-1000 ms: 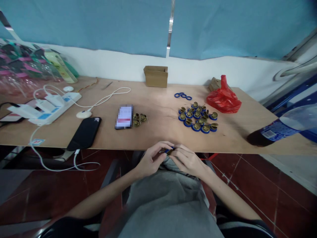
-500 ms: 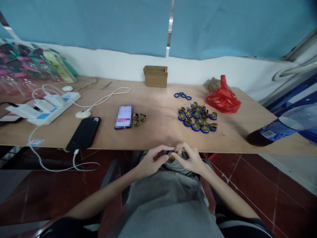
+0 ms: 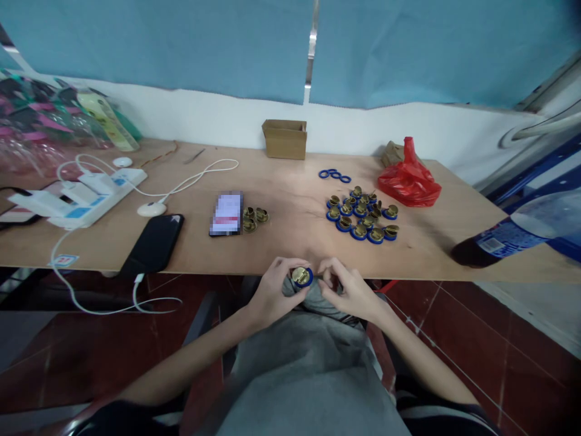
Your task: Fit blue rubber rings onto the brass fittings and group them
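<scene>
Between the thumb and fingers of my left hand (image 3: 276, 295) is a brass disc with a blue ring (image 3: 302, 277) around it, above my lap at the table's front edge. Just right of it my right hand (image 3: 347, 290) has its fingers curled, thumb and fingertips apart, with nothing visible between them. Many brass pieces with blue rings (image 3: 361, 232) lie grouped on the right of the table. Several loose blue rings (image 3: 334, 175) are behind them. A few brass pieces without rings (image 3: 250, 224) lie beside a lit phone (image 3: 227, 213).
The wooden table (image 3: 290, 248) holds a black phone (image 3: 154, 244), a white power strip (image 3: 104, 197) with cables, a cardboard box (image 3: 285, 140), a red plastic bag (image 3: 410, 180) and a dark drink bottle (image 3: 494, 242). Clear bottles (image 3: 40, 139) stand far left.
My right hand has come off the brass piece. My left hand has tilted it, so its brass face and blue ring now show clearly.
</scene>
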`<state>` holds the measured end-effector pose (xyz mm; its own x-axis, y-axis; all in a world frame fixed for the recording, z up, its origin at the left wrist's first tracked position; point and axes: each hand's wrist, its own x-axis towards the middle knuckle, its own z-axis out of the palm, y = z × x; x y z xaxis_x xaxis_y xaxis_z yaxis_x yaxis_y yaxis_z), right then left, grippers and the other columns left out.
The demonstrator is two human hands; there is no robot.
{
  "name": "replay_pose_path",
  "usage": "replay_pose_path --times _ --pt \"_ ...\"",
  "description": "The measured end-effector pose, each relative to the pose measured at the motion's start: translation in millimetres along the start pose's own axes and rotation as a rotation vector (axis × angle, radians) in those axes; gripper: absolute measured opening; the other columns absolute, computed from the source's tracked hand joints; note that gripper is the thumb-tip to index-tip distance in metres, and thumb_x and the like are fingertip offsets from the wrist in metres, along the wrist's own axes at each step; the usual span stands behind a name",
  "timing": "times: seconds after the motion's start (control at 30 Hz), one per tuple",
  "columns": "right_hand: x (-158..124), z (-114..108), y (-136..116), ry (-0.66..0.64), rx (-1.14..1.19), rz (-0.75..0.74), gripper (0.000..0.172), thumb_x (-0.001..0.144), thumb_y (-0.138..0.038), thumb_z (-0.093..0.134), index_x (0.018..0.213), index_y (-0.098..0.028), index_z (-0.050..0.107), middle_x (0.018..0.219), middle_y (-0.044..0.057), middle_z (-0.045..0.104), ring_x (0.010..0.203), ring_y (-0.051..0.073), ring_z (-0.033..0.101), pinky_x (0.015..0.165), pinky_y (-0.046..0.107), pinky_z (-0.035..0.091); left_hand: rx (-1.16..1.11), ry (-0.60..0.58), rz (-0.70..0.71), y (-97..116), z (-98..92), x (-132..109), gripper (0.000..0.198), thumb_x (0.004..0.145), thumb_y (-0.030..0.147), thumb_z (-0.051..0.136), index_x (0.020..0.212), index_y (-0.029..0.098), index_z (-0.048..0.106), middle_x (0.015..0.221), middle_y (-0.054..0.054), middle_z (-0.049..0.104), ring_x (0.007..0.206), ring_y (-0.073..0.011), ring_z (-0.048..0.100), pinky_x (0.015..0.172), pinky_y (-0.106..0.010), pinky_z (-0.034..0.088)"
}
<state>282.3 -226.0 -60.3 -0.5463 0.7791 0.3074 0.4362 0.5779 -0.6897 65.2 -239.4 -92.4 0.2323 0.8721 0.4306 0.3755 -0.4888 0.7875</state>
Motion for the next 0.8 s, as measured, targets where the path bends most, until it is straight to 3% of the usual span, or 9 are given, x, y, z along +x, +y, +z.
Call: replay_pose_path --times 0.1,0.23,0.4,0.5,0.63,0.8 --pt "-1.2 3.8 1.7 0.054 0.014 -0.008 0.01 0.097 -0.024 0.056 0.106 -0.022 0.053 0.066 -0.008 0.046 0.054 0.01 0.047 0.055 0.022 0.04 0.09 -0.035 0.056 -3.5 1.0 0.6 0.05 0.084 0.009 0.069 0.13 0.023 0.057 0.119 -0.009 0.07 0.111 -0.0248 0.063 0.096 -0.041 0.055" --pt "-1.5 16.5 3.6 0.083 -0.019 -0.041 0.024 0.098 -0.033 0.061 0.118 -0.021 0.055 0.07 -0.006 0.053 0.056 0.011 0.05 0.057 0.022 0.044 0.102 -0.089 0.087 -10.5 3.1 -0.1 0.07 0.087 0.009 0.066 0.15 0.025 0.042 0.128 -0.01 0.069 0.116 -0.0256 0.06 0.1 -0.043 0.055" --pt "2.1 29.4 -0.1 0.113 -0.157 -0.071 0.038 0.1 -0.034 0.059 0.134 -0.021 0.049 0.099 0.006 0.071 0.076 0.017 0.067 0.07 0.028 0.053 0.087 -0.099 0.085 -16.7 4.3 -1.9 0.078 0.086 0.005 0.063 0.155 0.028 0.035 0.137 -0.01 0.063 0.114 -0.0244 0.062 0.1 -0.042 0.056" --pt "3.7 34.2 -1.0 0.117 -0.286 -0.058 0.03 0.102 -0.033 0.055 0.128 -0.019 0.051 0.111 0.012 0.072 0.089 0.023 0.072 0.078 0.034 0.055 0.063 -0.085 0.088 -17.9 4.4 -1.3 0.08 0.087 0.006 0.062 0.157 0.03 0.031 0.14 -0.011 0.061 0.109 -0.0219 0.066 0.097 -0.039 0.057" --pt "4.4 33.8 3.0 0.142 -0.436 -0.014 0.014 0.105 -0.027 0.047 0.11 -0.018 0.057 0.096 0.01 0.073 0.08 0.023 0.071 0.069 0.03 0.051 0.147 -0.025 0.131 -18.1 2.5 1.8 0.07 0.094 0.017 0.062 0.156 0.027 0.032 0.141 -0.013 0.06 0.123 -0.0256 0.062 0.106 -0.044 0.053" --pt "6.5 10.6 20.2 0.319 -0.572 0.059 0.016 0.104 -0.025 0.049 0.092 -0.02 0.058 0.081 0.008 0.068 0.072 0.022 0.064 0.066 0.03 0.043 0.373 -0.036 0.219 -20.8 -0.1 5.1 0.044 0.097 0.02 0.058 0.14 0.02 0.053 0.137 -0.015 0.064 0.128 -0.0299 0.06 0.109 -0.05 0.049"
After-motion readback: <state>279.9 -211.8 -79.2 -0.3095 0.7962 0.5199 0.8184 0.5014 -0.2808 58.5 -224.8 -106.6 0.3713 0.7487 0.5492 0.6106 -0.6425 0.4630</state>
